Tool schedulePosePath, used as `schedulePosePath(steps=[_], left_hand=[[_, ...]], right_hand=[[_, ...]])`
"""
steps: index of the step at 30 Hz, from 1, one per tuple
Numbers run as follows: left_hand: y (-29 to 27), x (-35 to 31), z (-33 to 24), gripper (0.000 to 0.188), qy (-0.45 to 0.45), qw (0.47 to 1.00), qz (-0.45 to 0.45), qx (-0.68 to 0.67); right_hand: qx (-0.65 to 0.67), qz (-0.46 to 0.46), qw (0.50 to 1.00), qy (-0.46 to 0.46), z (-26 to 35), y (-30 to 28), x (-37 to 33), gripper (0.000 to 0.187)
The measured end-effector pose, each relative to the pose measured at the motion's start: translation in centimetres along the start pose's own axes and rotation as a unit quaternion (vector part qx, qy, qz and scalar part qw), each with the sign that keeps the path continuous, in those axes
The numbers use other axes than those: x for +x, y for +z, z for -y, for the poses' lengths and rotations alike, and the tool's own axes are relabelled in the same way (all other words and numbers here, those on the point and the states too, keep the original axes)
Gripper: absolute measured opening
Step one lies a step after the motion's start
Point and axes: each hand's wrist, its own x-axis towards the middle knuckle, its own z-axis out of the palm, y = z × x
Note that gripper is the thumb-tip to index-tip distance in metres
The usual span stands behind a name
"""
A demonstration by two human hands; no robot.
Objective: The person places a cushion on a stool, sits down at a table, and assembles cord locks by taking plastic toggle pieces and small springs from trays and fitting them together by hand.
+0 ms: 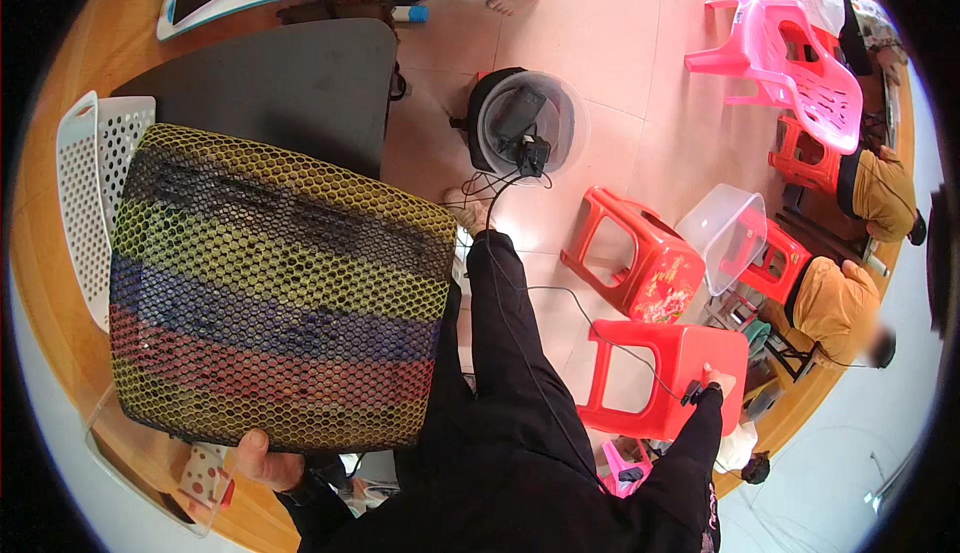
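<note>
My left hand (270,461) grips the lower edge of a large striped mesh panel (280,298), thumb on its face and the other fingers hidden behind. The panel has rounded corners and bands of yellow, black, blue and red netting. It is held up at the left, in front of the table. Over at the right, my right hand (718,380) lies on the seat of a red plastic stool (665,378), fingers partly stretched out. A small black device with a thin cable sits at the right wrist.
Behind the panel are a white perforated basket (78,188) and a dark board (290,73) on the wooden table. A clear bucket (570,118) stands on the floor. Another red stool (650,278), a clear bin (722,228) and a pink chair (775,63) stand right. Two people sit beyond.
</note>
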Motion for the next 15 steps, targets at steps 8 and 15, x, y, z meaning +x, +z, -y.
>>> schedulePosePath(steps=[8, 15], left_hand=[[-0.7, -0.9, -0.4, 0.074, 0.0, 1.0, -0.026, 0.01], [1.0, -0.1, 0.5, 0.075, 0.021, 0.999, -0.035, 0.006]], right_hand=[[0.136, 0.006, 0.968, -0.21, 10.2, 4.3, 3.3, 0.04], [0.23, -0.03, 0.964, -0.128, 18.6, 8.5, 8.0, 0.048]])
